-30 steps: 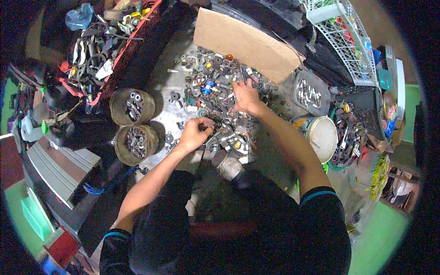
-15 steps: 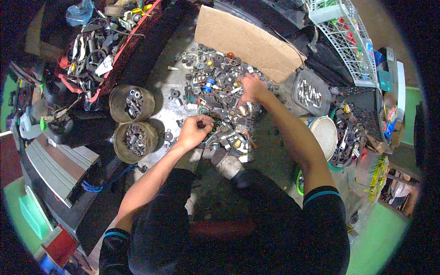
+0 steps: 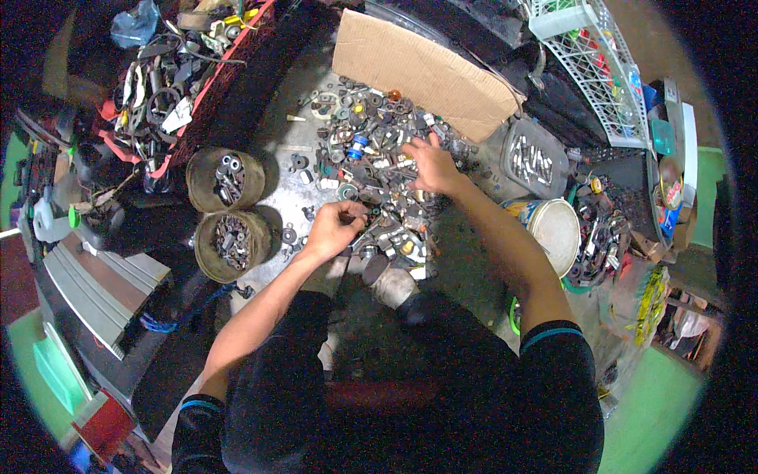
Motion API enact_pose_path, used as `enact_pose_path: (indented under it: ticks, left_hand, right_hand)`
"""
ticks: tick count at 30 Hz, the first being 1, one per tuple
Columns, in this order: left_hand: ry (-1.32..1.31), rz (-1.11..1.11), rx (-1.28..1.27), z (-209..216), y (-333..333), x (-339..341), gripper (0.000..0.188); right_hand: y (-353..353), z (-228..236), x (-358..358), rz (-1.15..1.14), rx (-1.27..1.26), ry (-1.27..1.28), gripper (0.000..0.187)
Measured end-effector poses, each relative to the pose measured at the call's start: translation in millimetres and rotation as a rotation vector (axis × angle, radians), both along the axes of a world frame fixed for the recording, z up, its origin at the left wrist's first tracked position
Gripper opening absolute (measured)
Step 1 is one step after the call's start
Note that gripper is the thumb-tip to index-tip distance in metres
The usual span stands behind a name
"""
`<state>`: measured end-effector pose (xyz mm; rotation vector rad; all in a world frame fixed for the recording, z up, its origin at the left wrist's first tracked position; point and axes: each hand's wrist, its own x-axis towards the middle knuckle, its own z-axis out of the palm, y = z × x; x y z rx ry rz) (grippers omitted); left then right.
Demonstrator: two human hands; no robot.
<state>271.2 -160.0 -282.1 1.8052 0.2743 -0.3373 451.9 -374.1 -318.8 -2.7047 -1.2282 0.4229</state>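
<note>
A wide heap of small mixed parts (image 3: 395, 170), dark, grey and white with a few coloured pieces, lies spread on the floor before me. Over its right side reaches my right hand (image 3: 434, 166), fingers apart and holding nothing that I can see. At the heap's near left edge my left hand (image 3: 335, 229) is closed, thumb and fingertips drawn together. Whatever may be between them is too small or hidden to make out. Among the parts a blue spool-like piece (image 3: 358, 147) stands out, with a round greenish piece (image 3: 347, 192) near my left fingers.
Two round tubs (image 3: 193, 183) holding metal bits stand at left, below a red crate (image 3: 207, 103) of scrap. A cardboard sheet (image 3: 418, 67) borders the heap's far side. To the right are a grey tray (image 3: 517, 178) of small silvery parts and a lidded white bucket (image 3: 557, 237).
My right hand has drawn slightly nearer, and its fingers have spread wider over the heap. My left hand stays almost in place, still closed.
</note>
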Motion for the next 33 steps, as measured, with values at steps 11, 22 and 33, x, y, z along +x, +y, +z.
enact_pose_path:
  ticks: [11,22,33]
  left_hand:
    - [0.0,0.017,0.005,2,1,2,0.016]
    - [0.017,-0.016,0.016,9,-3,3,0.017]
    - [-0.034,0.068,-0.096,-14,2,4,0.02]
  right_hand:
    - [2,9,-13,-0.125,-0.035,0.061,0.082]
    - [10,-1,-7,-0.141,-0.095,0.031,0.078]
    - [-8,7,16,-0.258,0.308,0.276,0.054]
